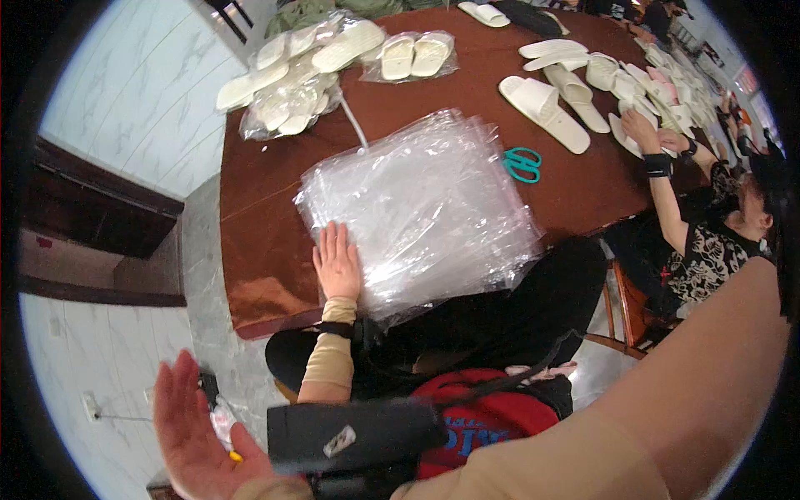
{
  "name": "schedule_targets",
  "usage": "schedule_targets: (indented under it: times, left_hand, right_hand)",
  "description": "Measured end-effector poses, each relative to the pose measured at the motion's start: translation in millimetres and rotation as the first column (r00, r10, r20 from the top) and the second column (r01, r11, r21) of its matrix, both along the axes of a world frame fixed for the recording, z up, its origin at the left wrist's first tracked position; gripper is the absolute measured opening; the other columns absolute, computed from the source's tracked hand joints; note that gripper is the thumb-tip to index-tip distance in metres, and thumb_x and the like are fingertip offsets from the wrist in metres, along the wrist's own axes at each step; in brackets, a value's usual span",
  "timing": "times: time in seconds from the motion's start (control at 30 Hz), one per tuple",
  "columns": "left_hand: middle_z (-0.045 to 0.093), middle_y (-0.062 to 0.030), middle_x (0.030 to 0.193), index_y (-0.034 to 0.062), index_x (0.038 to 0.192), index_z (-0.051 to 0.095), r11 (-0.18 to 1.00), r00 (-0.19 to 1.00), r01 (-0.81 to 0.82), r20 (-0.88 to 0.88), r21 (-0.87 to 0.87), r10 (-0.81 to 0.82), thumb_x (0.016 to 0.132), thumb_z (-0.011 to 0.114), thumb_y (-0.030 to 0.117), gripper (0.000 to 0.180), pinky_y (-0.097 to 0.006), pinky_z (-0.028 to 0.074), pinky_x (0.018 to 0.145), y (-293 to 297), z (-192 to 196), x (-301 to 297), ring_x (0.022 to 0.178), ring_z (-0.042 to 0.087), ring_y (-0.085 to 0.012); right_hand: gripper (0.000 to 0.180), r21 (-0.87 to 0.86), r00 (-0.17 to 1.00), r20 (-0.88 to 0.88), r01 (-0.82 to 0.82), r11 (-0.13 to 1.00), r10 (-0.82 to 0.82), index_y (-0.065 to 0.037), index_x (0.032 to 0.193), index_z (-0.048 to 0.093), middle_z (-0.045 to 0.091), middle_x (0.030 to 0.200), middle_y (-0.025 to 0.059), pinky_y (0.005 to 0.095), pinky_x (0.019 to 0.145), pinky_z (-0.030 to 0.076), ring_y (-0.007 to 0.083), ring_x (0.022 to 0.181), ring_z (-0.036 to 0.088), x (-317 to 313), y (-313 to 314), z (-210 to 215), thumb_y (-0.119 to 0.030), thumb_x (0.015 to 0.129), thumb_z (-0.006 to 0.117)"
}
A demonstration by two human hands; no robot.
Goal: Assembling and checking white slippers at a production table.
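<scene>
My left hand (337, 262) lies flat, fingers stretched, on the near left part of a stack of clear plastic bags (425, 200). A beige sleeve and a black band cover that wrist. My right arm crosses low in front of me from the right. My right hand (200, 437) is raised at the lower left, palm showing and fingers extended, with nothing seen in it. A blurred black device (358, 433) is at the right wrist. Teal-handled scissors (522, 165) lie against the right side of the stack.
Bagged cream slippers (287, 71) are heaped at the far left of the brown-covered table (262, 242). Another bagged pair (417, 56) sits beside them. Loose slippers (546, 108) spread to the right, where a co-worker's hands (642, 133) handle one. Dark chairs stand at the right.
</scene>
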State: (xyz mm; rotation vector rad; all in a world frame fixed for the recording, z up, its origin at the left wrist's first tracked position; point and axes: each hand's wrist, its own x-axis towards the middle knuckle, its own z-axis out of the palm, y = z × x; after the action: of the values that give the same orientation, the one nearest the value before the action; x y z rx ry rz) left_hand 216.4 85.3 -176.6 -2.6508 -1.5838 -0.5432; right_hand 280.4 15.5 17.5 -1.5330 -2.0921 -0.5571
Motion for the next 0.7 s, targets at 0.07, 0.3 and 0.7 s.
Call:
schedule_targets:
  times: [0.07, 0.3, 0.7]
  left_hand:
    - [0.033, -0.0059, 0.15, 0.0132, 0.14, 0.041, 1.0, 1.0, 0.007, 0.015, 0.007, -0.007, 0.096, 0.041, 0.028, 0.046, -0.049, 0.021, 0.111, -0.5, -1.7, -1.9, 0.139, 0.027, -0.0274]
    - [0.032, -0.0056, 0.15, 0.0156, 0.141, 0.039, 1.0, 1.0, -0.016, 0.008, -0.015, 0.016, 0.095, 0.042, 0.028, 0.048, -0.049, 0.021, 0.112, -2.7, -4.9, -7.8, 0.139, 0.027, -0.026]
    - [0.036, -0.0078, 0.148, 0.0122, 0.139, 0.041, 0.968, 0.984, -0.012, 0.171, -0.249, 0.056, 0.092, 0.047, 0.025, 0.049, -0.049, 0.024, 0.11, 5.9, -22.1, -30.5, 0.137, 0.031, -0.0274]
  right_hand:
    - [0.013, 0.017, 0.999, 0.005, 0.039, 0.999, -0.039, -0.007, 0.076, 0.07, 0.065, 0.074, 0.0113, 0.043, 0.07, 0.051, 0.03, 0.082, 0.064, -3.9, 2.0, -2.6, -0.015, 0.068, 0.063]
    - [0.014, 0.041, 0.978, 0.042, 0.204, 0.978, -0.206, -0.007, 0.077, 0.07, 0.066, 0.075, 0.0119, 0.0436, 0.069, 0.051, 0.0302, 0.081, 0.065, -2.4, 7.9, -20.6, -0.015, 0.069, 0.063]
    - [0.015, 0.116, 0.864, 0.101, 0.482, 0.868, -0.493, -0.006, 0.079, 0.071, 0.067, 0.077, 0.0129, 0.0447, 0.068, 0.052, 0.0304, 0.08, 0.065, 21.2, 53.1, -34.0, -0.015, 0.07, 0.063]
